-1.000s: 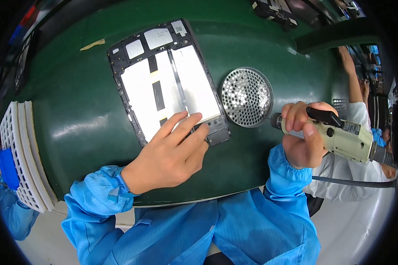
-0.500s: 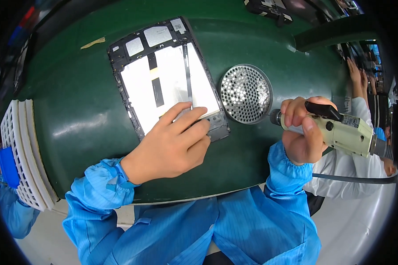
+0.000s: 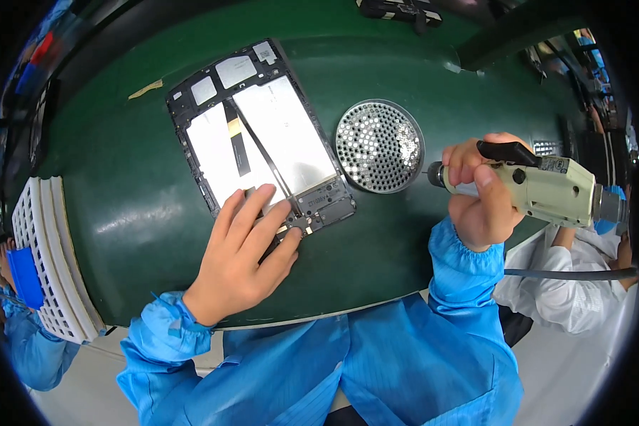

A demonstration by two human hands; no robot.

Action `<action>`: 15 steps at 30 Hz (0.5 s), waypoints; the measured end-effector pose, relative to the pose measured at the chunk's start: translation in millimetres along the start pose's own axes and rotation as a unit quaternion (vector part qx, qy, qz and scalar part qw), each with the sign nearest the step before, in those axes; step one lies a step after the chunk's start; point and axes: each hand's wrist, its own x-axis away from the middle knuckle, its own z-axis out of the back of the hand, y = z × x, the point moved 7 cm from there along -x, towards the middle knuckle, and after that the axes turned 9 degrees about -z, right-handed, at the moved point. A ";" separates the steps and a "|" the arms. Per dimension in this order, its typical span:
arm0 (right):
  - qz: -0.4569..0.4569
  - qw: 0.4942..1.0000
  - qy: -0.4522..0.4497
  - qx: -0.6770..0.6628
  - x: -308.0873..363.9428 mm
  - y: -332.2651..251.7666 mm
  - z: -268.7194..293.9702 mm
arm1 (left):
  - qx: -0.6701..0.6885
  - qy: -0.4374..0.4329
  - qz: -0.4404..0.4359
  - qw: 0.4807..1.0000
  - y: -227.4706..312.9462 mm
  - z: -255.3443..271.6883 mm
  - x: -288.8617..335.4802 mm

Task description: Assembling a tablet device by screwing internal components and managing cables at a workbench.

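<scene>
A tablet's opened body [image 3: 280, 117], black-framed with a silvery white inner plate, lies tilted on the green table. My left hand [image 3: 241, 259] rests on its lower end, fingers spread; whether a fingertip presses a part there is hidden. A thin black ribbon cable [image 3: 259, 145] slants across the plate down toward those fingers, beside a shorter black strip with a yellow band [image 3: 240, 149]. My right hand [image 3: 486, 188] is closed around a pale green electric screwdriver [image 3: 547, 188] with a black lever. Its thin bit points left, just beside a round tray [image 3: 346, 153] of small holes, many filled with shiny screws.
White perforated trays [image 3: 50, 263] with a blue piece [image 3: 27, 277] stand at the table's left edge. A yellowish scrap [image 3: 145, 89] lies far left, a black device [image 3: 405, 11] at the back. Behind the screwdriver runs a dark cable [image 3: 575, 274]; a person in white [image 3: 561, 291] sits at right.
My left hand has moved down and left to the tablet body's lower end. The ribbon cable's upper part has swung left and now lies diagonally. My right hand still holds the screwdriver beside the screw tray.
</scene>
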 end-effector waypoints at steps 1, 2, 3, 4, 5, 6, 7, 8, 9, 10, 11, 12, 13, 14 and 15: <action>0.001 1.000 0.013 0.006 -0.6 -2.5 2.6 | -0.030 -0.010 0.008 0.999 -0.6 -2.2 6.0; 0.003 1.000 0.025 0.011 -1.3 -5.7 5.5 | -0.061 -0.018 0.016 0.998 -0.4 -1.1 8.8; 0.014 0.999 0.029 0.011 -2.1 -4.9 9.1 | -0.065 -0.017 0.028 0.997 -3.7 1.2 7.3; 0.024 0.999 0.028 0.006 -1.4 -5.2 10.2 | -0.076 -0.014 0.023 0.997 -7.0 1.7 6.0; 0.011 0.999 0.045 0.028 0.0 -3.0 12.5 | -0.104 -0.011 0.041 0.994 -14.9 1.5 6.0; -0.001 0.997 0.061 0.048 -1.4 2.3 15.2 | -0.137 -0.005 0.060 0.989 -25.5 3.2 3.9; 0.001 0.998 0.054 0.043 -2.4 5.0 18.3 | -0.156 -0.015 0.077 0.985 -40.9 6.3 -3.9; -0.003 0.997 0.069 0.043 -3.4 7.3 20.8 | -0.185 -0.005 0.085 0.979 -59.2 9.3 -11.5; -0.005 0.996 0.074 0.048 -3.5 10.7 23.6 | -0.202 0.006 0.093 0.975 -81.9 9.5 -17.4; -0.009 0.995 0.080 0.054 -3.2 13.5 27.6 | -0.215 0.017 0.101 0.971 -106.2 9.2 -23.1; 0.009 0.997 0.062 0.049 -1.1 -1.7 24.0 | -0.233 0.040 0.102 0.966 -118.5 26.4 -28.3; 0.016 0.997 0.062 0.042 -1.9 -4.1 22.9 | -0.244 0.050 0.109 0.962 -138.7 33.5 -33.2; 0.021 0.996 0.069 0.059 -2.9 -3.8 24.1 | -0.253 0.060 0.106 0.960 -162.1 33.0 -39.0; 0.020 0.995 0.075 0.070 -4.6 -1.4 24.2 | -0.266 0.065 0.108 0.956 -183.3 35.6 -41.0; 0.023 0.995 0.067 0.067 -6.3 -0.7 24.7 | -0.279 0.074 0.113 0.951 -202.1 35.6 -45.4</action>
